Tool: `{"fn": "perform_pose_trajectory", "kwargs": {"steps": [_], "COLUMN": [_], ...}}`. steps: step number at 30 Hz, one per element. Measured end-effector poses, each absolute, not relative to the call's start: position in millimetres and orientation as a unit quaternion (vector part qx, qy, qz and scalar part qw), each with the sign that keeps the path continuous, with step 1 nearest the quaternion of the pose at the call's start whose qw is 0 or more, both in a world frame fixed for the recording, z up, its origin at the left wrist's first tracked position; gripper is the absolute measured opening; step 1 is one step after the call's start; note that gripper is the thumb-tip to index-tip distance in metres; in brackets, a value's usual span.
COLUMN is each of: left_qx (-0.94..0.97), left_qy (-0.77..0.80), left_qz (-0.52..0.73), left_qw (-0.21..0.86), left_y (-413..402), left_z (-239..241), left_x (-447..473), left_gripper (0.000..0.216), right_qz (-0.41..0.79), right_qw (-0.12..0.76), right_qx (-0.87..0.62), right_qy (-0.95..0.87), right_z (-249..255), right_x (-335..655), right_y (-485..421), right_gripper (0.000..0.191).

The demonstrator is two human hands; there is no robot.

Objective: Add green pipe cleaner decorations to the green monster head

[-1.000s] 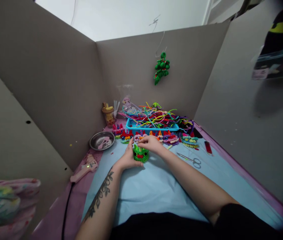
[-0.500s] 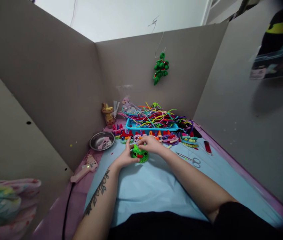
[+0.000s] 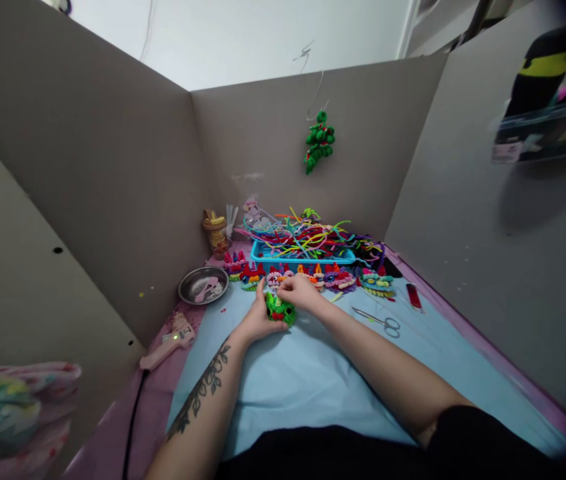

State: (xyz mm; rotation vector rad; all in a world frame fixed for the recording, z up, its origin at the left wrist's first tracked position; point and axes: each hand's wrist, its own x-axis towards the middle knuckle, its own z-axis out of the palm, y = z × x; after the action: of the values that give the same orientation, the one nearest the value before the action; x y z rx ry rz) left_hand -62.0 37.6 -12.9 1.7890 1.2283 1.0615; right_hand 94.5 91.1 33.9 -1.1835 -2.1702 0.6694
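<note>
A small bright green fuzzy figure (image 3: 281, 311), with dark round eyes and a red patch, is held just above the blue cloth. My left hand (image 3: 259, 319) grips it from the left side, thumb along its lower edge. At its top, the fingers of my right hand (image 3: 297, 291) are pinched together over a pale bit on the figure; what exactly they hold is too small to make out. Behind it stands a row of similar colourful fuzzy figures (image 3: 339, 278).
A blue tray (image 3: 307, 262) heaped with pipe cleaners (image 3: 303, 233) stands at the back. Scissors (image 3: 377, 321) and a red item (image 3: 413, 297) lie right. A metal bowl (image 3: 187, 287) and a pink glue gun (image 3: 167, 348) are left. Grey partitions (image 3: 263, 133) surround the table.
The green figure has turned and tilted to the right in my left hand, which has rotated with it. My right hand stays pinched at its top.
</note>
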Motion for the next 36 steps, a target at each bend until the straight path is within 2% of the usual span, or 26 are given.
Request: {"fn": "perform_pose_trajectory", "kwargs": {"steps": [5,13,20,36], "left_qx": [0.696,0.694,0.704,0.709], "left_qy": [0.464,0.451,0.450,0.455], "left_qz": [0.414,0.417,0.411,0.406], "left_qw": [0.359,0.375,0.365,0.354], "left_y": [37,39,39,38], "left_z": [-13,-14,-14,-12], "left_x": [-62,-62,-63,-61], "left_gripper": [0.123,0.121,0.120,0.118], "right_qz": [0.230,0.114,0.093,0.086], "right_qw": [0.278,0.211,0.162,0.152], "right_qx": [-0.465,-0.449,-0.464,-0.473], "right_qy": [-0.809,-0.861,-0.866,-0.864], "right_z": [34,47,52,51], "right_x": [93,93,92,92], "right_y": [87,79,76,76], "right_gripper": [0.015,0.015,0.018,0.018]}}
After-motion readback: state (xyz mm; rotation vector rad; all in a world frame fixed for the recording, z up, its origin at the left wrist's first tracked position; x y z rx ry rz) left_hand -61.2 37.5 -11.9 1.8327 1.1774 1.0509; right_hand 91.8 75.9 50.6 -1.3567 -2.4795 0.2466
